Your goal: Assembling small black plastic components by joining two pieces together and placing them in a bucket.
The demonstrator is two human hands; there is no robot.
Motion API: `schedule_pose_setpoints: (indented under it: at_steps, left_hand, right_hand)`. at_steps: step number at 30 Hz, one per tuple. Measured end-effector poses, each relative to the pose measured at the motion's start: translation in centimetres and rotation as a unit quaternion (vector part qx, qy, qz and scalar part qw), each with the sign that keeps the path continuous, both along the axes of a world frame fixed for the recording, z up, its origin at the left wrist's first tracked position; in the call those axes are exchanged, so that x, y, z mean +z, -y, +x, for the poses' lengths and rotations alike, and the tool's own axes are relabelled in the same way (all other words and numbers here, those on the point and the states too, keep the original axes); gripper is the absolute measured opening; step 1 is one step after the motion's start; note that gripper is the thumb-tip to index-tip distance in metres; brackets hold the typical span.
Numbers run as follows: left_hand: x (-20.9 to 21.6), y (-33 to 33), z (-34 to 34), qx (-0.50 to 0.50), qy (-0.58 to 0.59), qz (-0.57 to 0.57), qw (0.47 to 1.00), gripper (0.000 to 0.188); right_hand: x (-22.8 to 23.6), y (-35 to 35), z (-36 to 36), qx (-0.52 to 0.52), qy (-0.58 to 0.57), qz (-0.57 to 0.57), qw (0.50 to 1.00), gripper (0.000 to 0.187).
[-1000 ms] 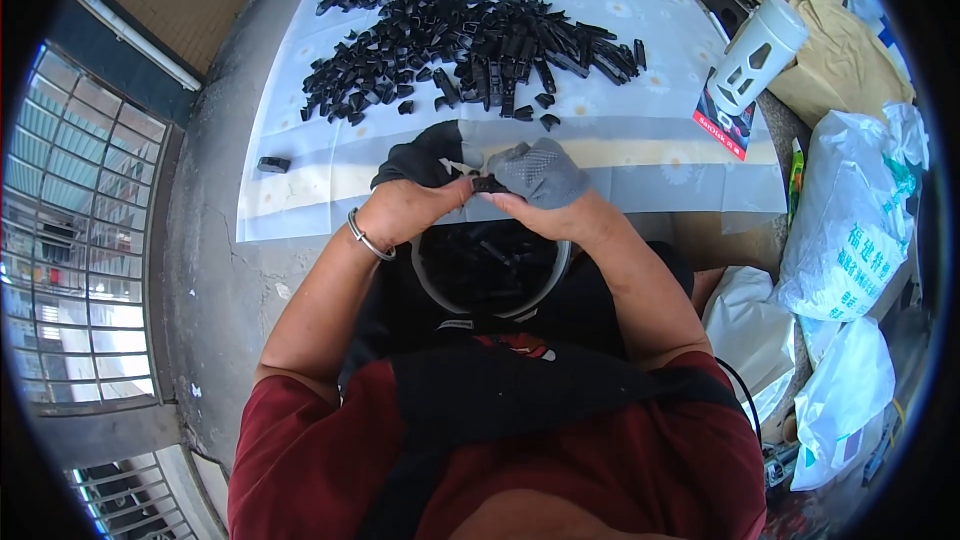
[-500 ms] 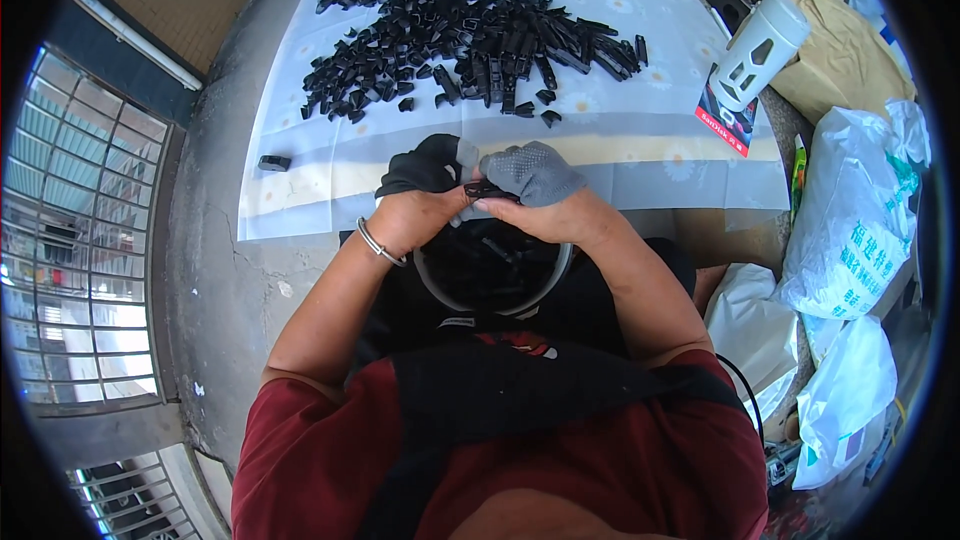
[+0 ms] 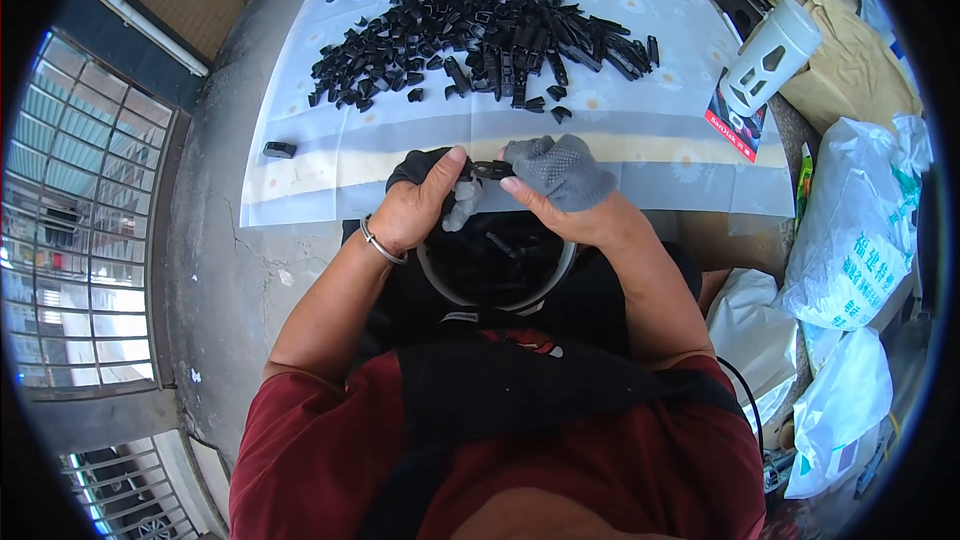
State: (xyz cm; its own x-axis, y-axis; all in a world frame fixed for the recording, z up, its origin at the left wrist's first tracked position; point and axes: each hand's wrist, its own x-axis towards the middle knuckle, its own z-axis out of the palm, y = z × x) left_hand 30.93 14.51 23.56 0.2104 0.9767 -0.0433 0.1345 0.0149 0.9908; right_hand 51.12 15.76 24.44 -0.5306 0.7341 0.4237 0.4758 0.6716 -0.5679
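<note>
"What's nearest?"
"A round bucket point(image 3: 549, 290) holding black parts point(image 3: 505, 258)."
"And the hands?"
"Over its far side. The grey-gloved right hand point(image 3: 562, 185) pinches a small black plastic piece point(image 3: 492, 169) between thumb and fingers. The black-gloved left hand point(image 3: 420, 202) is at its other end; whether it grips, I can't tell."
"Beyond?"
"A flowered tablecloth point(image 3: 640, 172), a lone black block point(image 3: 279, 149) at left, then a heap of black pieces point(image 3: 440, 35)."

The right hand point(image 3: 558, 178) pinches a black part point(image 3: 491, 170) beside the left hand point(image 3: 425, 195). A block point(image 3: 279, 150) lies near the desk's point(image 3: 345, 170) left edge.
</note>
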Motion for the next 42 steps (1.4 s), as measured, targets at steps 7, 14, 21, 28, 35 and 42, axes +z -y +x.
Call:
schedule_pose_setpoints:
  at_steps: [7, 14, 21, 28, 35, 42]
  left_hand:
    - [1.0, -0.4, 0.4, -0.032, -0.117, 0.045, 0.992, 0.040]
    - [2.1, -0.2, 3.1, -0.017, -0.226, 0.190, 0.955, 0.033]
    - [3.6, -0.5, 1.0, -0.213, -0.510, 0.154, 0.819, 0.036]
    - [1.0, -5.1, 5.6, -0.050, -0.403, 0.407, 0.818, 0.034]
    - [-0.1, -8.1, 9.0, -0.045, -0.493, 0.362, 0.790, 0.026]
    - [-1.9, -7.1, 7.7, -0.043, -0.460, 0.414, 0.784, 0.019]
  right_hand:
    - [0.2, 0.6, -0.3, -0.016, 0.109, 0.130, 0.985, 0.022]
    - [-2.8, -0.1, -0.7, -0.025, 0.023, 0.262, 0.964, 0.019]
    - [0.8, -7.4, 6.5, -0.256, 0.079, 0.145, 0.952, 0.024]
    - [-1.5, -12.6, 8.1, -0.338, 0.242, 0.152, 0.897, 0.026]
    - [-1.6, -8.6, 7.3, -0.179, 0.114, 0.106, 0.971, 0.026]
    - [-1.0, -6.9, 10.9, -0.211, 0.028, 0.075, 0.974, 0.020]
